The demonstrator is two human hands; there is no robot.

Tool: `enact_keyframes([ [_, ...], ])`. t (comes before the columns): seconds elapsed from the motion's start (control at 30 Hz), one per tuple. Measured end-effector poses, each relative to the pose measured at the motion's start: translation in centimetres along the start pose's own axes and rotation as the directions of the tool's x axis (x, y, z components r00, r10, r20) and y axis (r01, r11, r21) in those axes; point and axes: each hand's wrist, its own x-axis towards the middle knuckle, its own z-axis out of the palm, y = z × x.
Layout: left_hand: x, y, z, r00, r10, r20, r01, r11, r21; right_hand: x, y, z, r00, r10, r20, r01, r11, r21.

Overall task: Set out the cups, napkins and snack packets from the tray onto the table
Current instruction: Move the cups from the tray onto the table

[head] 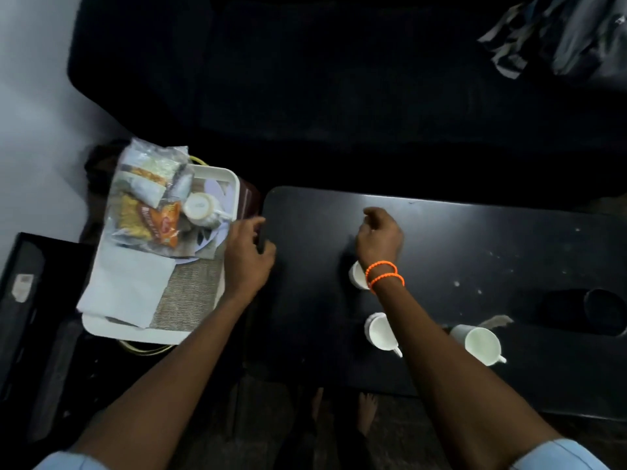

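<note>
Left grip (249,247) is released, fingers loosely curled, nothing in it, hovering over the gap between the tray's right rim and the left edge of the surface (475,252). Right grip (380,234) is also free, half-curled over the surface with no object in it; orange bands on that wrist. From my left grip the last cup on the tray (200,206) sits at about 10 o'clock, close by, lying tilted with its mouth up toward the camera and its handle pointing at 4 o'clock, roughly back at the grip. Snack packets (149,198) are piled just beyond it at 9–10 o'clock, touching the cup. Napkins (127,288) lie flat at 8 o'clock on the near half of the tray (217,174). Three cups are already out on the surface near my right forearm. I judge left is the nearer hand for everything left on the tray; right is well apart.
</note>
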Motion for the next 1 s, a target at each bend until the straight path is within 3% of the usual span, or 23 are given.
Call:
enact_keyframes([
  [0.07,2.0,-1.1,-2.3,0.983,-0.076,-0.167,0.077,0.997,0.004,-0.7,-2.8,3.1,0.990,-0.057,0.125,0.052,0.998,0.045],
  [0.13,3.7,-2.1,-4.2,0.949,-0.203,-0.242,0.195,0.979,-0.054,-1.7,-5.6,6.4,0.951,-0.075,0.301,0.055,0.996,0.075],
  [0.23,5.8,-3.2,-5.9,0.904,-0.352,-0.243,0.336,0.936,-0.108,-3.6,-9.2,11.0,0.848,-0.052,0.528,-0.006,0.994,0.108],
  [0.33,7.5,-4.2,-7.2,0.874,-0.450,-0.182,0.436,0.893,-0.113,-5.0,-11.6,14.5,0.768,0.046,0.639,-0.167,0.977,0.131],
  [0.4,8.3,-4.8,-7.8,0.860,-0.509,-0.036,0.501,0.855,-0.131,-5.4,-12.4,16.0,0.758,0.109,0.643,-0.252,0.958,0.134],
  [0.5,8.2,-4.6,-8.6,0.780,-0.603,0.168,0.624,0.725,-0.293,-5.4,-13.0,17.0,0.759,0.202,0.619,-0.363,0.920,0.145],
  [0.73,8.7,-4.0,-9.5,0.647,-0.721,0.248,0.688,0.413,-0.597,-5.4,-13.2,16.2,0.724,0.272,0.634,-0.510,0.830,0.225],
  [0.87,8.9,-3.4,-9.5,0.636,-0.685,0.356,0.698,0.313,-0.645,-5.0,-12.9,14.9,0.735,0.251,0.631,-0.520,0.805,0.286],
  [1.0,9.2,-1.6,-8.1,0.694,-0.549,0.467,0.683,0.294,-0.669,-3.4,-12.2,12.8,0.752,0.284,0.594,-0.541,0.781,0.311],
])
